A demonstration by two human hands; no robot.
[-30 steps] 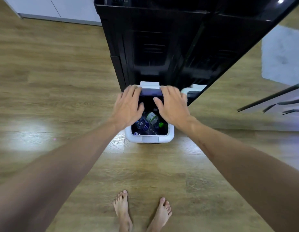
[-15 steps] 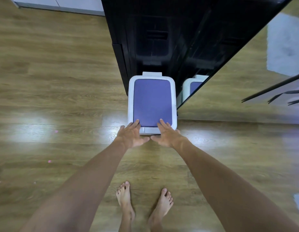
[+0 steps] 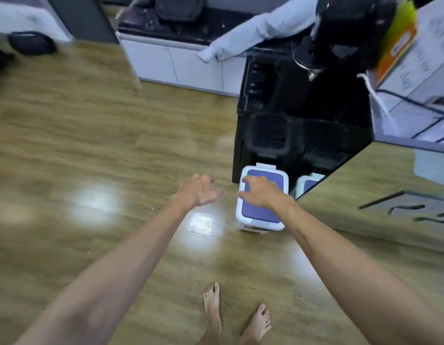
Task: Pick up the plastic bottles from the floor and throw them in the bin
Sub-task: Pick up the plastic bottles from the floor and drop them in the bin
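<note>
Both hands have come up off the front edge of the lid since half a second ago, and my view has swung left and lifted. Nearest me are my bare feet (image 3: 237, 317) on the wooden floor (image 3: 91, 150). My left hand (image 3: 199, 192) hangs loosely spread and empty over bare boards; my right hand (image 3: 259, 192), fingers apart and holding nothing, hovers over the bin (image 3: 262, 196), whose purple lid (image 3: 265, 212) is down. I see no bottles on the floor, so they are presumably inside. Blur worries me: one could lie unseen to the left. Beyond, the black appliance (image 3: 303, 115) stands right behind the bin, so a careless swing could knock it.
</note>
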